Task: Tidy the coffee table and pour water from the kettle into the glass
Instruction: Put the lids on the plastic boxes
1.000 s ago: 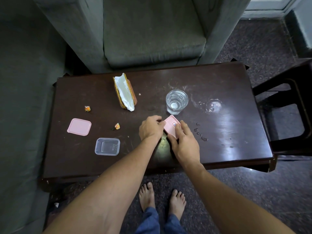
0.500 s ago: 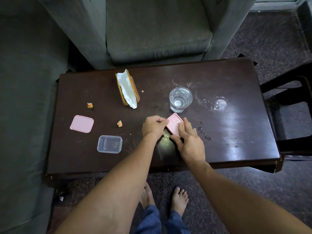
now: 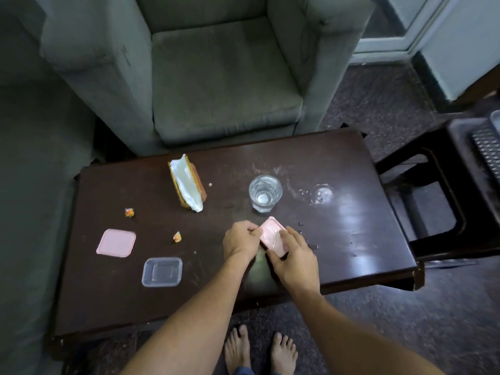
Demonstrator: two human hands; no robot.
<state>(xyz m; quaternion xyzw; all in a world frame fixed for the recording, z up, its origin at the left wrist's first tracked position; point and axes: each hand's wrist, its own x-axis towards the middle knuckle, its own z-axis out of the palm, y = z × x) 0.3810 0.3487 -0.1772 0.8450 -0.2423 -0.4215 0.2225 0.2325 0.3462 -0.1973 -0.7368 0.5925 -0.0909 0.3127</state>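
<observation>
I am working on the tidying half of the job, with both hands meeting near the middle of the coffee table (image 3: 365,234). My left hand (image 3: 240,240) is pinching the nine o'clock edge of a pink lid (image 3: 272,235) with curled fingers, while my right hand (image 3: 293,259) is gripping it from five o'clock, fingers laid over the top. The lid is sitting tilted; I cannot tell whether a tub lies under it. The glass (image 3: 265,193) is standing at twelve o'clock from the lid, just beyond it, already holding some water. Off at eight o'clock a clear tub (image 3: 162,271) and a second pink lid (image 3: 116,242) are lying apart, with two wrappers (image 3: 177,236) near them. I am judging the next move as pressing this lid square, then clearing those. The kettle is not showing.
</observation>
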